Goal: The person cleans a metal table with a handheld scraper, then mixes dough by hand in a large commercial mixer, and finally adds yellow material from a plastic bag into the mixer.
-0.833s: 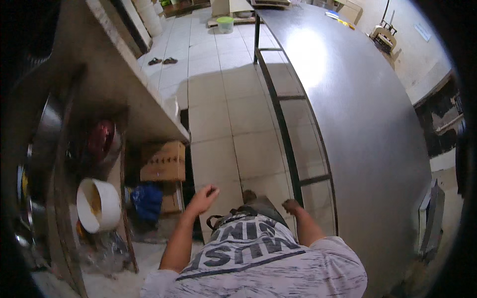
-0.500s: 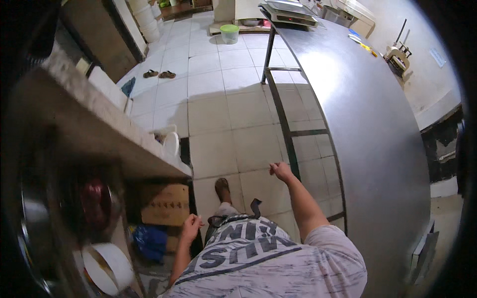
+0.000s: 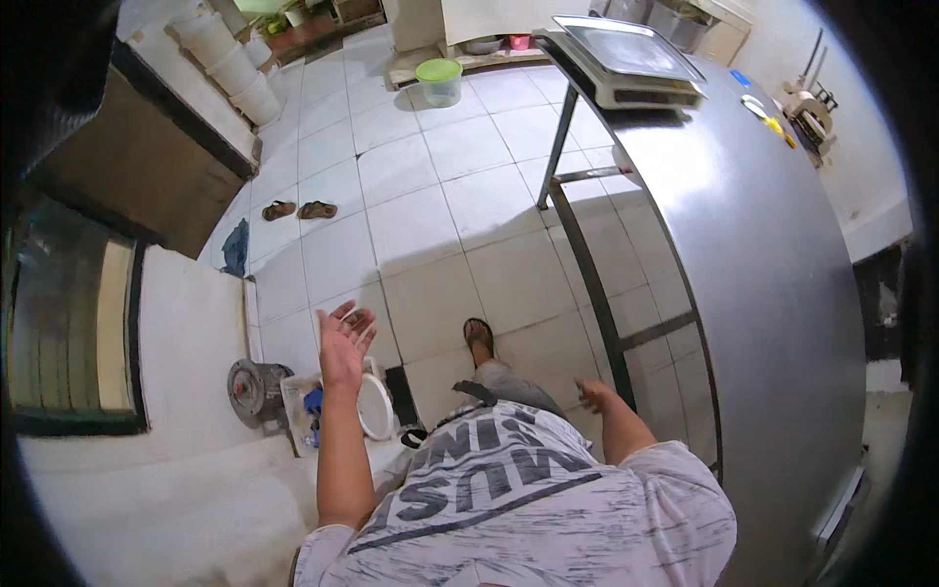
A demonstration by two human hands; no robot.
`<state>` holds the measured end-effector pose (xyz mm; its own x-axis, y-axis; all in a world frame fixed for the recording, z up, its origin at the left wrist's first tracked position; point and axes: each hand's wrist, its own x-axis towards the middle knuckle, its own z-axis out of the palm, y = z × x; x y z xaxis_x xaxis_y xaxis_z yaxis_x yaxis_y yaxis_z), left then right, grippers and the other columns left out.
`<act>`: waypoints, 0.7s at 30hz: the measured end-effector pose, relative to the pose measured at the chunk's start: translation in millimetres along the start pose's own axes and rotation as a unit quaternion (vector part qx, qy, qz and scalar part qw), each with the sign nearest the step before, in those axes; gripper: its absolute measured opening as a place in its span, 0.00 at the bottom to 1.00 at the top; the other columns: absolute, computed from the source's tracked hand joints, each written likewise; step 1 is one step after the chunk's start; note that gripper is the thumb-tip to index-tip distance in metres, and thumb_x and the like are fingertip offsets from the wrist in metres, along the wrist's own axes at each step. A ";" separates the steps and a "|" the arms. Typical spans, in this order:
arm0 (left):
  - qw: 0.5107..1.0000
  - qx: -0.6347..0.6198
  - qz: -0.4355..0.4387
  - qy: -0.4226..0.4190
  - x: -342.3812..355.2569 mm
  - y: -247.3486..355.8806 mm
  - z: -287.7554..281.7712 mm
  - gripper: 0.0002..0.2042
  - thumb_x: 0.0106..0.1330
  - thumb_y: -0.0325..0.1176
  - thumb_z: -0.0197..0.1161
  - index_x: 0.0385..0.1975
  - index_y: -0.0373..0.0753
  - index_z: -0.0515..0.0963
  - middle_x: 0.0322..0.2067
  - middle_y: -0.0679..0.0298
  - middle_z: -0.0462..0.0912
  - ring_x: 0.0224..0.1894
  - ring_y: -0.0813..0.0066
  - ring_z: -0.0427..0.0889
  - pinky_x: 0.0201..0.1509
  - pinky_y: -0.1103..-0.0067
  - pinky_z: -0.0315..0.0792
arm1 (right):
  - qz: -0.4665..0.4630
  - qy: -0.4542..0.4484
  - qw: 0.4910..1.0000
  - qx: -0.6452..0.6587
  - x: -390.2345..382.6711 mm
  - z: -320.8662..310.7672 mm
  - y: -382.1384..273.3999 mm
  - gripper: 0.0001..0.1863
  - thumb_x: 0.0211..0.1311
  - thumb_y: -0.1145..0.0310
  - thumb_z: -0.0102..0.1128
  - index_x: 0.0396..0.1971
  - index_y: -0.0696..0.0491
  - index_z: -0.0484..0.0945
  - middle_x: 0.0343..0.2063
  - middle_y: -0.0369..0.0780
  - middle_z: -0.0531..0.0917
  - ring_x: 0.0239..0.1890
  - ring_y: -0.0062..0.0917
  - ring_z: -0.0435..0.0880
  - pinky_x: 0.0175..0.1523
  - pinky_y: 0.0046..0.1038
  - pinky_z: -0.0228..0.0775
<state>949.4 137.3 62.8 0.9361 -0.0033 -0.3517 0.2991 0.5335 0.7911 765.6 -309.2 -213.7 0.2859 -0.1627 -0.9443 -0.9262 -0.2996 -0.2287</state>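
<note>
My left hand [image 3: 345,347] is raised in front of me, palm up and fingers spread, with nothing in it. It hangs above the floor, nearest to a white round lid-like disc [image 3: 375,405] and a pale bin [image 3: 301,416] with blue stuff inside. Lower at my right side, my right hand [image 3: 601,397] is slightly blurred, its fingers loosely apart and no object showing in it. Beside that hand runs the dark leg frame [image 3: 599,284] of a long steel table [image 3: 773,293]; the hand appears apart from it.
A flat-pan scale [image 3: 626,64] stands on the table's far end, near a yellow-handled tool [image 3: 778,129]. On the tiled floor [image 3: 421,225] are sandals [image 3: 317,209] and a green-lidded tub [image 3: 440,86]. A grey motor [image 3: 256,393] sits by the left wall. White buckets [image 3: 233,73] stack behind.
I have walked forward past the shelf on the left, and the scale looks nearer. My left hand has risen and opened; my right hand has swung back toward my body.
</note>
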 end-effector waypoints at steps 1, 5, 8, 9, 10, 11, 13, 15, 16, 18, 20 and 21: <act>1.000 0.000 0.002 0.001 32.4 9.6 2.0 0.23 0.63 0.53 0.43 0.42 0.37 0.68 0.41 0.58 0.72 0.46 0.67 0.71 0.52 0.71 0.65 | -0.011 0.001 0.999 0.046 9.4 -12.4 -59.3 0.32 0.55 0.36 0.38 0.46 0.48 0.68 0.35 0.39 0.77 0.29 0.29 0.74 0.32 0.36 0.65; 0.971 -0.211 -0.005 0.112 121.1 48.3 -37.8 0.29 0.61 0.59 0.41 0.48 0.38 0.65 0.47 0.56 0.67 0.50 0.60 0.67 0.55 0.66 0.62 | -0.257 -0.245 0.786 0.507 -53.9 -30.2 -347.6 0.44 0.51 0.29 0.32 0.63 0.42 0.47 0.61 0.47 0.54 0.63 0.43 0.51 0.61 0.51 0.45; 0.943 -0.302 0.030 0.135 197.0 69.3 -36.8 0.32 0.60 0.60 0.40 0.50 0.36 0.64 0.49 0.53 0.65 0.51 0.56 0.65 0.57 0.62 0.61 | -0.404 -0.379 0.546 0.629 -106.0 -68.8 -529.1 0.43 0.51 0.29 0.30 0.63 0.37 0.38 0.63 0.48 0.43 0.62 0.51 0.47 0.58 0.62 0.45; 0.931 -0.325 0.063 0.154 222.2 76.6 -39.6 0.31 0.60 0.60 0.39 0.50 0.36 0.63 0.49 0.53 0.65 0.51 0.55 0.65 0.57 0.61 0.61 | -0.443 -0.407 0.499 0.624 -119.8 -76.8 -581.7 0.43 0.51 0.29 0.28 0.63 0.36 0.37 0.63 0.48 0.42 0.63 0.52 0.46 0.59 0.62 0.43; 0.917 -0.348 0.095 0.171 247.9 83.2 -43.2 0.31 0.60 0.59 0.38 0.51 0.36 0.63 0.49 0.52 0.65 0.51 0.55 0.65 0.56 0.60 0.61 | -0.468 -0.420 0.465 0.623 -128.6 -84.2 -628.0 0.43 0.51 0.29 0.24 0.63 0.36 0.35 0.63 0.48 0.40 0.63 0.52 0.45 0.59 0.63 0.42; 0.908 -0.357 0.099 0.198 276.4 86.4 -52.2 0.31 0.61 0.58 0.38 0.52 0.36 0.62 0.50 0.52 0.65 0.51 0.53 0.64 0.56 0.59 0.61 | -0.489 -0.424 0.440 0.623 -131.7 -88.3 -666.4 0.43 0.51 0.28 0.22 0.63 0.37 0.34 0.64 0.47 0.38 0.63 0.52 0.43 0.59 0.63 0.41; 0.902 -0.363 0.087 0.217 338.5 104.8 -47.5 0.31 0.60 0.58 0.39 0.52 0.36 0.62 0.50 0.52 0.65 0.51 0.53 0.65 0.56 0.59 0.61 | -0.515 -0.442 0.394 0.620 -127.7 -101.4 -737.7 0.44 0.51 0.28 0.23 0.63 0.38 0.32 0.64 0.46 0.36 0.64 0.51 0.42 0.59 0.63 0.41; 0.901 -0.366 0.072 0.224 407.2 129.1 -31.2 0.31 0.60 0.58 0.40 0.52 0.36 0.62 0.50 0.52 0.64 0.51 0.53 0.65 0.56 0.60 0.62 | -0.533 -0.437 0.368 0.624 -116.0 -112.9 -797.6 0.44 0.51 0.28 0.23 0.63 0.38 0.31 0.64 0.45 0.36 0.64 0.50 0.41 0.60 0.62 0.41; 0.906 -0.358 0.063 0.217 443.4 137.3 -19.7 0.30 0.60 0.57 0.41 0.51 0.35 0.63 0.50 0.52 0.65 0.51 0.53 0.65 0.55 0.61 0.62 | -0.538 -0.421 0.369 0.630 -108.2 -118.9 -823.4 0.42 0.53 0.30 0.20 0.63 0.38 0.33 0.64 0.47 0.38 0.64 0.51 0.43 0.60 0.60 0.42; 0.915 -0.346 0.045 0.200 518.7 162.1 13.1 0.30 0.60 0.56 0.42 0.50 0.35 0.64 0.49 0.53 0.65 0.51 0.54 0.65 0.55 0.62 0.62 | -0.551 -0.395 0.365 0.638 -101.0 -138.2 -876.5 0.40 0.54 0.32 0.18 0.64 0.39 0.35 0.63 0.48 0.40 0.63 0.51 0.44 0.61 0.59 0.42; 0.944 -0.319 -0.020 0.081 604.4 176.5 51.3 0.28 0.59 0.53 0.44 0.48 0.33 0.65 0.47 0.51 0.67 0.50 0.52 0.65 0.55 0.58 0.62 | -0.530 -0.390 0.348 0.668 -86.1 -159.9 -921.7 0.39 0.56 0.33 0.20 0.64 0.40 0.36 0.63 0.48 0.40 0.63 0.51 0.45 0.62 0.57 0.43; 0.952 -0.299 -0.041 0.049 643.2 182.4 86.3 0.27 0.59 0.52 0.45 0.46 0.33 0.65 0.46 0.51 0.67 0.50 0.53 0.66 0.55 0.59 0.62 | -0.520 -0.339 0.368 0.693 -85.4 -167.5 -938.7 0.38 0.58 0.35 0.24 0.64 0.42 0.39 0.62 0.49 0.47 0.63 0.45 0.50 0.62 0.50 0.49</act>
<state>1622.0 159.5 24.1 0.8837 -0.0034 -0.4681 0.1852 0.9209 0.3430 1651.8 -171.5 121.3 0.9703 -0.2248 0.0889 0.2264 0.9740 -0.0079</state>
